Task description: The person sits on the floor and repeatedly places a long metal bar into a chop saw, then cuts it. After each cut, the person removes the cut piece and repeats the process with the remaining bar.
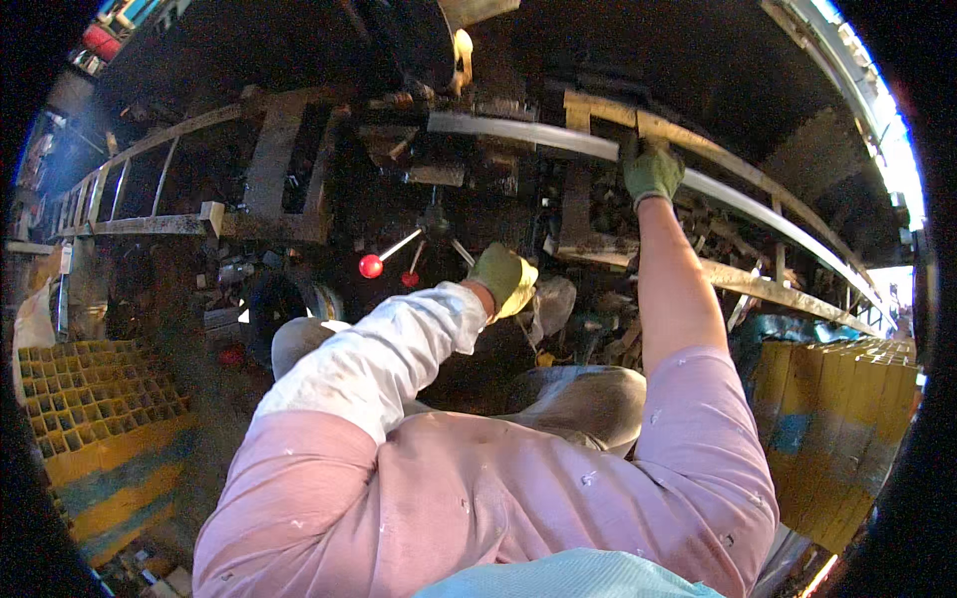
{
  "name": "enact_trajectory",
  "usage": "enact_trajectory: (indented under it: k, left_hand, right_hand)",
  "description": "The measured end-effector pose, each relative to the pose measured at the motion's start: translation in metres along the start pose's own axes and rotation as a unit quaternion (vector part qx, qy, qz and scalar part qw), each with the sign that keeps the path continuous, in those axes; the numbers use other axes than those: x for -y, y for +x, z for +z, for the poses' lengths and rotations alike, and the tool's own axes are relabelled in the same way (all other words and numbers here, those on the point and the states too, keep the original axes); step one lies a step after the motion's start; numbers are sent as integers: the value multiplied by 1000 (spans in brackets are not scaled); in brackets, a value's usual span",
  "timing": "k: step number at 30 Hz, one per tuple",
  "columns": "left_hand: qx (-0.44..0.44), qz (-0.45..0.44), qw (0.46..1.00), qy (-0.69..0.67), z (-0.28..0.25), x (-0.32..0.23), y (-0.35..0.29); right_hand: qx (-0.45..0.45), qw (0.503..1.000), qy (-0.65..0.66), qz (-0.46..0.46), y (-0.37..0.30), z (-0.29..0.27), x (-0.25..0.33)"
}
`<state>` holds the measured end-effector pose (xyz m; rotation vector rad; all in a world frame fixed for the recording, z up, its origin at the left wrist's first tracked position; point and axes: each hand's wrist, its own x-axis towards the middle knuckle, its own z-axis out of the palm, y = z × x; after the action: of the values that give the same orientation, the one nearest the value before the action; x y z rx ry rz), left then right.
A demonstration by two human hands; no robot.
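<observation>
My left hand, in a green work glove with a white sleeve cover on the forearm, is closed at the end of one spoke of a three-spoke hand lever. Its knob is hidden under the glove; red ball knobs show on the other two spokes. My right hand, also gloved, reaches far forward, wrapped round a long pale metal bar. That bar runs from the dark machine in the middle out to the far right. My right fingertips are partly hidden.
Long frame rails extend left, and a similar wooden-looking rail lies right. A stack of yellow square tubes stands at left, another yellow bundle at right. Scraps lie beneath. My knees are close under the machine.
</observation>
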<state>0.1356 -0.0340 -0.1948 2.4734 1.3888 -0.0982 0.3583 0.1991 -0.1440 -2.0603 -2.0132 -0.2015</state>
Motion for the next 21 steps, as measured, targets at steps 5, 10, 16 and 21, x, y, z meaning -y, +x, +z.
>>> enact_trajectory:
  k: [5, 10, 16, 21]
  left_hand:
    - [-335, 43, 932, -132, -72, -7, -83]
    - [-574, -198, 767, -208, -76, 70, -145]
    - [-460, -160, 590, -644, -43, 88, -152]
    - [-346, -113, 564, -741, -59, 93, -170]
  right_hand:
    - [62, 998, -9, -23, 9, -14, -4]
    - [-8, 993, -92, -68, -18, -16, 19]
    - [388, 875, 211, -199, -229, 4, 127]
    - [429, 894, 50, -117, -243, 1, 172]
